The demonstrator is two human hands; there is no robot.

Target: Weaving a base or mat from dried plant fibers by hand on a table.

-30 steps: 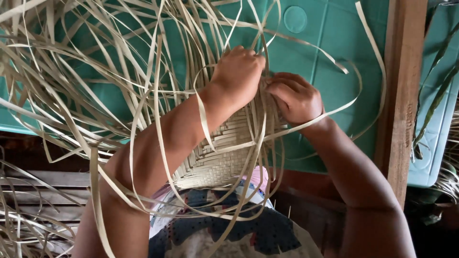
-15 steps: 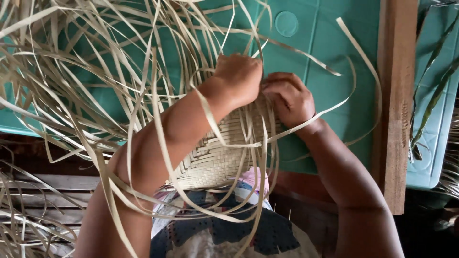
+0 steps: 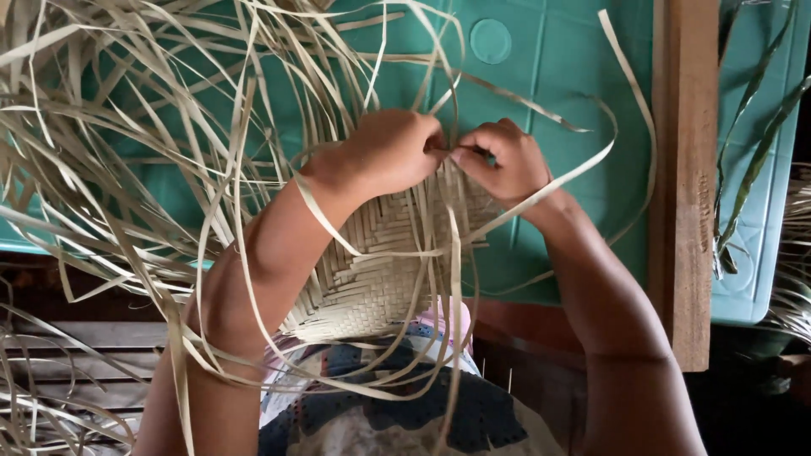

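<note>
Two hands close together over a woven mat (image 3: 380,270). Left hand (image 3: 397,152) and right hand (image 3: 503,160) both pinching thin pale strips (image 3: 118,160) at the mat's top edge. Long loose strips curling everywhere. Green plastic sheet (image 3: 549,76) underneath, wooden board (image 3: 684,177) standing just beside.

Under our work we see a teal plastic surface (image 3: 574,93) with moulded squares and a round mark. Loose pale leaf strips (image 3: 110,143) sprawl across its left part, and a wooden plank (image 3: 683,169) lies upright along its right side.
</note>
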